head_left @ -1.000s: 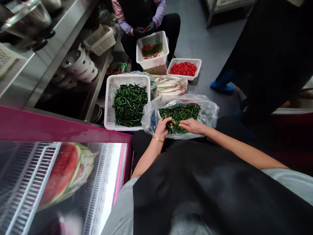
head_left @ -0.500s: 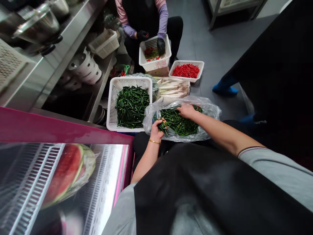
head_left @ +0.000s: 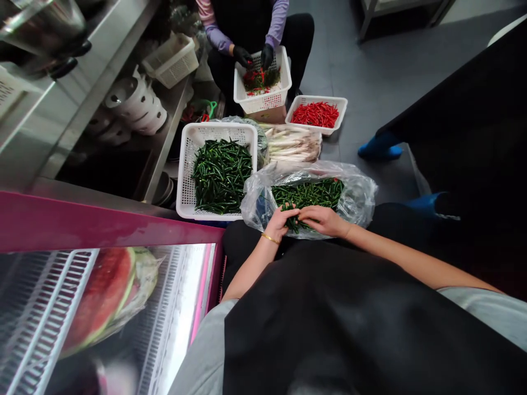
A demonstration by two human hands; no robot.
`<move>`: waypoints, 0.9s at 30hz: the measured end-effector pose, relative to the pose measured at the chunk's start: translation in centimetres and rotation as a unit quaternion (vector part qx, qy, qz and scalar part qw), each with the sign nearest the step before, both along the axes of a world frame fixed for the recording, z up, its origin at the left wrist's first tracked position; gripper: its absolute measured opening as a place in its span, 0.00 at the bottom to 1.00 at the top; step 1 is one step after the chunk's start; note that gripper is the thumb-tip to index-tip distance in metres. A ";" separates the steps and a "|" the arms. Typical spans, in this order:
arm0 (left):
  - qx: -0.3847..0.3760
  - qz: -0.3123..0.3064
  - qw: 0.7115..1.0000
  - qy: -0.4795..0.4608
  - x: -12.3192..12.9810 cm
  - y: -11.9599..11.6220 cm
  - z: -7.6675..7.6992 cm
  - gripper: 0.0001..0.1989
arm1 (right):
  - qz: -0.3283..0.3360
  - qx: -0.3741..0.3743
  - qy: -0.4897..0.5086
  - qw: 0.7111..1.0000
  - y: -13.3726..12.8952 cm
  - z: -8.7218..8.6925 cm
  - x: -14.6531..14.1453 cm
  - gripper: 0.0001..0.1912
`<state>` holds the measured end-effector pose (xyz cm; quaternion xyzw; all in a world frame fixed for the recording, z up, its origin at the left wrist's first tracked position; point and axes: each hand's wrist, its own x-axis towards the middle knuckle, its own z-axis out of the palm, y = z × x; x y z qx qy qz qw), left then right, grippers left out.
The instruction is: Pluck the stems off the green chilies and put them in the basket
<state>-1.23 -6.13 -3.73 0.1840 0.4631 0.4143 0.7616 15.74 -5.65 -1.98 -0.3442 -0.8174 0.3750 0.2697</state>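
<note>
My left hand [head_left: 280,220], with a gold bangle at its wrist, is closed round a small bunch of green chili peppers [head_left: 291,223]. Against that bunch my right hand [head_left: 325,220] brings its fingertips together, pinching at the peppers; exactly which ones it grips is partly hidden. Both hands are over the near edge of a clear plastic bag [head_left: 357,193]. More green chili peppers [head_left: 313,192] lie inside the opened bag. Left of it stands a white perforated basket [head_left: 186,164] with a heap of green chili peppers [head_left: 222,178].
Beyond the bag lie wrapped pale stalks [head_left: 294,142] and a white basket of red chilies [head_left: 316,115]. A co-worker's black-gloved hands [head_left: 267,56] are over another basket [head_left: 263,101]. At left are a steel shelf [head_left: 167,148] and a glass-topped cooler [head_left: 102,230]. Blue boots [head_left: 379,147] stand at right.
My right hand has come out of the peppers in the bag and moved toward me to meet my left. My left hand, still holding its bunch, has shifted slightly right and nearer.
</note>
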 end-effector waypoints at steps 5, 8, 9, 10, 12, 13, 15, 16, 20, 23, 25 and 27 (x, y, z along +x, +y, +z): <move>0.075 -0.057 0.992 0.081 -0.2 -1.2 1.6 0.20 | -0.089 -0.364 0.026 0.927 2.6 0.8 -0.5 0.23; 0.117 -0.035 0.986 0.110 -1.1 -1.5 1.9 0.20 | -0.131 -0.422 0.067 0.895 3.2 1.0 -1.3 0.26; 0.135 -0.024 0.983 0.125 -1.5 -1.4 2.1 0.19 | -0.159 -0.438 0.087 0.881 3.1 1.1 -1.5 0.27; 0.155 -0.016 0.977 0.143 -2.0 -1.4 2.3 0.18 | -0.175 -0.462 0.102 0.863 3.0 1.3 -1.7 0.29; 0.198 -0.026 0.963 0.179 -3.0 -1.1 3.0 0.18 | -0.147 -0.519 0.106 0.835 2.7 1.7 -2.1 0.29; 0.217 -0.044 0.956 0.192 -3.4 -0.9 3.3 0.17 | -0.112 -0.533 0.098 0.833 2.6 2.0 -2.3 0.29; 0.250 -0.085 0.943 0.204 -4.0 -0.5 4.0 0.16 | -0.051 -0.498 0.064 0.863 2.6 2.5 -2.8 0.27; 0.259 -0.101 0.938 0.207 -4.1 -0.4 4.2 0.15 | -0.042 -0.440 0.027 0.896 2.7 2.7 -3.0 0.26; 0.202 -0.095 0.955 0.197 -4.1 -0.2 3.9 0.14 | -0.106 -0.139 -0.183 0.967 3.6 2.8 -2.9 0.25; 0.101 -0.010 0.982 0.158 -4.1 -0.3 3.1 0.17 | -0.120 -0.002 -0.345 0.931 4.1 1.7 -2.2 0.21; 0.064 0.047 0.987 0.136 -4.3 -0.4 2.8 0.19 | -0.055 0.049 -0.444 0.893 4.3 0.7 -2.0 0.19; 0.056 0.078 0.987 0.127 -4.4 -0.4 2.7 0.18 | 0.007 0.059 -0.483 0.874 4.5 0.0 -2.2 0.17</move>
